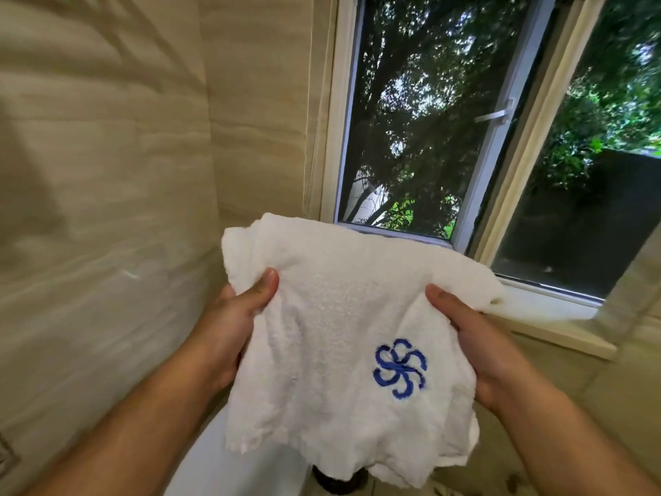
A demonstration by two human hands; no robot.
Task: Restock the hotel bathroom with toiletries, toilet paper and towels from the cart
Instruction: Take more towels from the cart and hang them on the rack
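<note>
Head view: towel (343, 316) between left hand (232, 327), right hand (475, 349).

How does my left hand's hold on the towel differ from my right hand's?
The left hand grips the towel on its left side, the right hand on its right side. The left hand's thumb sits slightly higher in view than the right hand's. The blue emblem lies near the right hand, farther from the left hand. Both pinch with thumb on top, fingers hidden underneath.
</note>
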